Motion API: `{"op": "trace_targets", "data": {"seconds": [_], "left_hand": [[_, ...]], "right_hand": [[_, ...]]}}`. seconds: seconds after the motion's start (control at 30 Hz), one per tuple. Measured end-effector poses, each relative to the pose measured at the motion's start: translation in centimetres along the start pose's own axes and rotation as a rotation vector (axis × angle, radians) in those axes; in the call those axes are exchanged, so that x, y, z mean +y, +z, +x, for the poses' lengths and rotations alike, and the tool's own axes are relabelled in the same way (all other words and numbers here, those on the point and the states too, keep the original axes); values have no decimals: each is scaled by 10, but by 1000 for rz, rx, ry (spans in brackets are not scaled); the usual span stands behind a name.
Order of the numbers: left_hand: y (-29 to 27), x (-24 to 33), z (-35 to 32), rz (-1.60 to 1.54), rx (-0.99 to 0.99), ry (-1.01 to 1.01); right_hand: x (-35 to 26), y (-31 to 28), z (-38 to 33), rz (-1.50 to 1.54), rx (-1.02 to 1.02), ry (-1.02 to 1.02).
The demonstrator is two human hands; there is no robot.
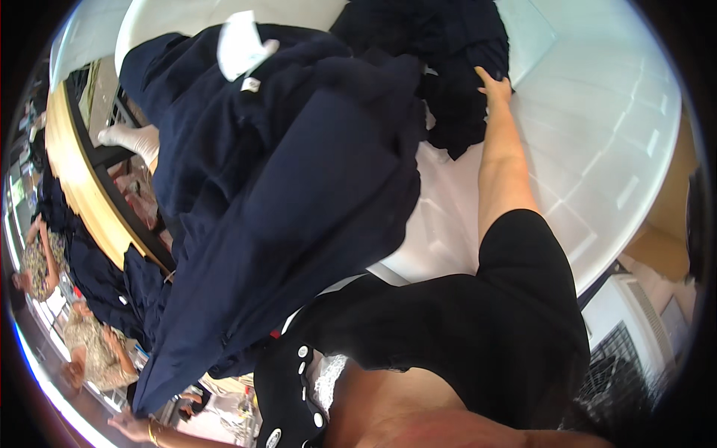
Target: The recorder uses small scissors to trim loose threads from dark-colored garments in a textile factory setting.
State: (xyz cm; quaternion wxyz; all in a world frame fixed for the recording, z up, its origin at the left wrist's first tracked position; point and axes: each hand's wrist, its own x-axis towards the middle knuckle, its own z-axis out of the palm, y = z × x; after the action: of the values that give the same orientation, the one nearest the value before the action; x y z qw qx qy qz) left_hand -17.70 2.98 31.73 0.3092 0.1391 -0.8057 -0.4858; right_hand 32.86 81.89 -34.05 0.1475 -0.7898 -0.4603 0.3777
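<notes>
A large navy garment (299, 157) spreads across the left and middle of the view, with a white paper tag (240, 46) and a small white label on it. At the lower left, my left hand (131, 427), a gold bracelet at its wrist, is closed on the drawn-out end of this garment. My right arm stretches forward over a white tub (612, 149). My right hand (497, 86) touches the edge of a darker crumpled garment (455, 97) in the tub. Its visible fingers are spread apart; the other fingers are partly hidden.
At the left are a pale wooden table edge (78, 172), more navy cloth (104, 276) and a limb in a pale covering (133, 139). Two people (93, 340) are beyond. A cardboard box (668, 216) and a white appliance-like case (635, 306) stand at the right.
</notes>
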Motion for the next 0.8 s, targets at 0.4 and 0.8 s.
{"op": "trace_targets", "data": {"seconds": [0.4, 0.8], "left_hand": [[-130, -153, 88, 1045, 245, 92], [83, -146, 77, 23, -564, 43]], "right_hand": [[-28, 65, -7, 905, -181, 522], [-129, -14, -106, 1054, -412, -128]]}}
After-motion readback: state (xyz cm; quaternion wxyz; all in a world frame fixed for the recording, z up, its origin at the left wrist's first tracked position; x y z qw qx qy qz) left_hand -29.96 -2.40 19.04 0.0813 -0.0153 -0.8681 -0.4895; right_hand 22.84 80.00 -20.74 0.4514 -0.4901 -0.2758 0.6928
